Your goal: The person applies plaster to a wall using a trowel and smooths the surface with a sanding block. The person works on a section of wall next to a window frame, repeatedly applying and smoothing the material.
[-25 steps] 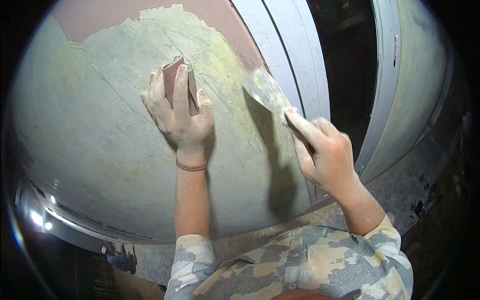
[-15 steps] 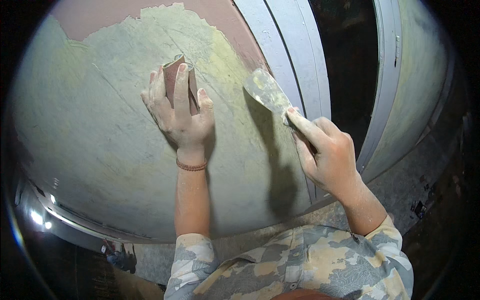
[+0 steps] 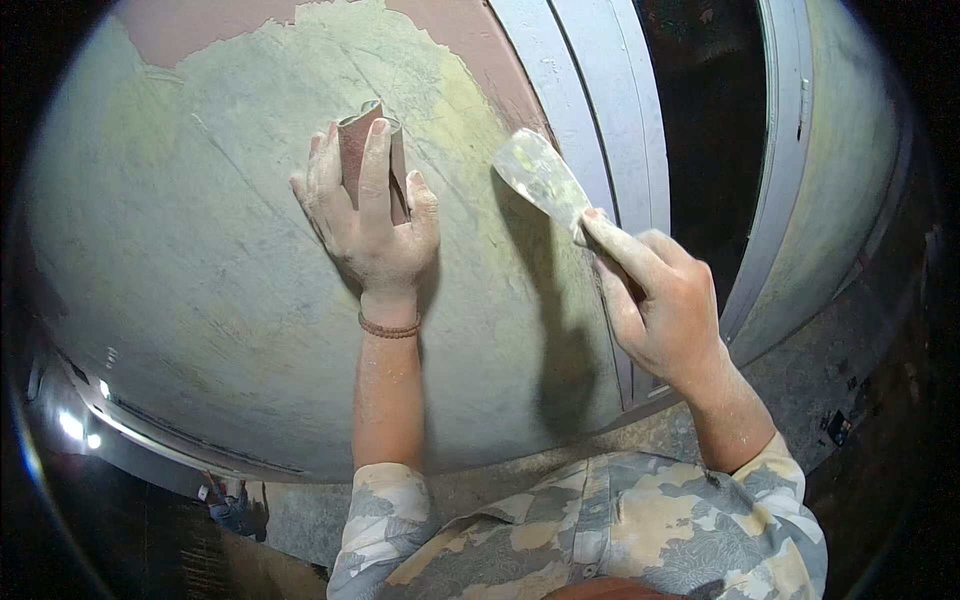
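Note:
My left hand (image 3: 375, 225), dusted white, presses a folded sheet of brown sandpaper (image 3: 367, 160) against the wall (image 3: 250, 330). Its fingers lie over the paper, and the paper's rolled edges stick out between them. To the right, my right hand (image 3: 660, 305) grips a putty knife (image 3: 540, 178) by its handle, which the fingers mostly hide. The wide blade, smeared with pale putty, points up and left and throws a shadow on the wall. Grey-white filler with yellowish patches covers the wall, and pink paint (image 3: 210, 25) shows along its upper edge.
A pale door frame (image 3: 590, 110) borders the wall on the right, beside a dark opening (image 3: 712, 120). Beyond it stands another stretch of wall (image 3: 850, 150). Concrete floor (image 3: 310, 520) runs below. At the lower left are bright lights (image 3: 72, 425) and a distant person (image 3: 230, 510).
The left hand and sandpaper have shifted slightly right in the picture. The putty knife and right hand keep nearly the same place, and both grips are unchanged.

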### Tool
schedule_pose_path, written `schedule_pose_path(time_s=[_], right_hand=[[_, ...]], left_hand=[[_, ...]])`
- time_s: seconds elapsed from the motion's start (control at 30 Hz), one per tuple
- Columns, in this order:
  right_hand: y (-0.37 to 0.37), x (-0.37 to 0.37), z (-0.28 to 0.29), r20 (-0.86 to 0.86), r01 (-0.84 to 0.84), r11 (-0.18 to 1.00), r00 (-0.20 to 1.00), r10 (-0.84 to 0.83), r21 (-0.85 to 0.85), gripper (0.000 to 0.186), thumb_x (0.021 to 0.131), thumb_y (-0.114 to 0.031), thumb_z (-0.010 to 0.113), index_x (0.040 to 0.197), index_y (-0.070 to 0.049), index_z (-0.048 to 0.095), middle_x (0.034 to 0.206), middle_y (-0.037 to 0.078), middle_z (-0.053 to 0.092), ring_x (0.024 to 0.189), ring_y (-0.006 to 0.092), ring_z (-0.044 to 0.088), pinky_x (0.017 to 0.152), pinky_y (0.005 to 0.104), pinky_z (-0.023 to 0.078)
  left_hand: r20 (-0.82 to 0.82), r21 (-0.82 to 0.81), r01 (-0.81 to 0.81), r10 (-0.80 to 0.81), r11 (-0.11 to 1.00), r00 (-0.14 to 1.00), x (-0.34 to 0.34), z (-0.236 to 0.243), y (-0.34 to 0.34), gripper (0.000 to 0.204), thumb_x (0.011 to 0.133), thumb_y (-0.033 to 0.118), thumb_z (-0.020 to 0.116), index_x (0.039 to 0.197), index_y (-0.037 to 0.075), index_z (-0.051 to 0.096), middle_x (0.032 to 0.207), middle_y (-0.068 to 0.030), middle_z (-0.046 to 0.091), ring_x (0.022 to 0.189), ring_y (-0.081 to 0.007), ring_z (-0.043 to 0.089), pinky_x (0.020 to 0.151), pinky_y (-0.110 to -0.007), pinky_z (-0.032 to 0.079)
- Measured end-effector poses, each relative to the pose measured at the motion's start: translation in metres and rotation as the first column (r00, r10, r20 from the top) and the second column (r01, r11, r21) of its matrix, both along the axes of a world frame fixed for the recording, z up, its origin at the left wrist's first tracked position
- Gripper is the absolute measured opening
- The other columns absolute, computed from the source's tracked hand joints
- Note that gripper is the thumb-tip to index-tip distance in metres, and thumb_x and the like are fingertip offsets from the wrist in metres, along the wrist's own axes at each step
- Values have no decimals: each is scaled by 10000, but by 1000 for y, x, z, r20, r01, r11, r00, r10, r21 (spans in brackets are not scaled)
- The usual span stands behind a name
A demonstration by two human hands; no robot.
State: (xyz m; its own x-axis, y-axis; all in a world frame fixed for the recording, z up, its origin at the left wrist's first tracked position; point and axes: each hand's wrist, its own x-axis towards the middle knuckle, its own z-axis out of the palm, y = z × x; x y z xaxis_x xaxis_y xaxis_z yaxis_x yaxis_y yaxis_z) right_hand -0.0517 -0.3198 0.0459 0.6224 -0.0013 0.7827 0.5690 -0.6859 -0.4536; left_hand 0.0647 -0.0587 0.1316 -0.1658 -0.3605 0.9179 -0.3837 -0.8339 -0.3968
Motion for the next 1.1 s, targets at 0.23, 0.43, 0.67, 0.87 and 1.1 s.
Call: schedule_pose_path(time_s=[0.23,0.43,0.67,0.87,1.1], right_hand=[[-2,1,-2,26,-55,998,998,55,29,392,916,2,691,1306,-17,717,775,129,649,610,183,582,576,309,473],[-1,19,-2,133,-143,979,983,124,143,403,896,-87,707,1299,-75,722,763,137,636,618,252,595,604,370,495],[-2,38,-48,252,-246,956,946,202,161,447,914,-129,736,1336,-6,652,970,181,724,788,338,704,726,421,553],[-4,52,-59,209,-55,996,977,37,77,362,944,-208,719,1241,-9,659,868,159,674,740,332,685,672,419,544],[-2,64,-39,181,-16,1000,983,18,-13,315,948,-252,733,1130,-2,672,846,156,684,704,320,693,645,404,553]], left_hand=[[-10,-6,15,-15,1000,1000,-1,0,-2,533,876,235,621,1406,192,656,1447,-176,542,1421,-395,483,1201,-619,345],[-17,-4,35,-35,999,999,1,-3,2,554,874,250,618,1426,207,643,1456,-178,539,1419,-396,489,1220,-615,323],[-17,-16,5,-5,1000,1000,2,-3,3,551,878,255,607,1425,201,646,1465,-173,534,1419,-389,492,1229,-588,318],[13,0,-17,17,1000,1000,-2,1,0,541,878,257,620,1413,185,654,1454,-184,536,1410,-391,498,1205,-592,344],[-19,62,-59,60,996,998,-5,1,1,620,852,159,641,1467,102,589,1468,-257,481,1392,-445,457,1147,-634,378]])
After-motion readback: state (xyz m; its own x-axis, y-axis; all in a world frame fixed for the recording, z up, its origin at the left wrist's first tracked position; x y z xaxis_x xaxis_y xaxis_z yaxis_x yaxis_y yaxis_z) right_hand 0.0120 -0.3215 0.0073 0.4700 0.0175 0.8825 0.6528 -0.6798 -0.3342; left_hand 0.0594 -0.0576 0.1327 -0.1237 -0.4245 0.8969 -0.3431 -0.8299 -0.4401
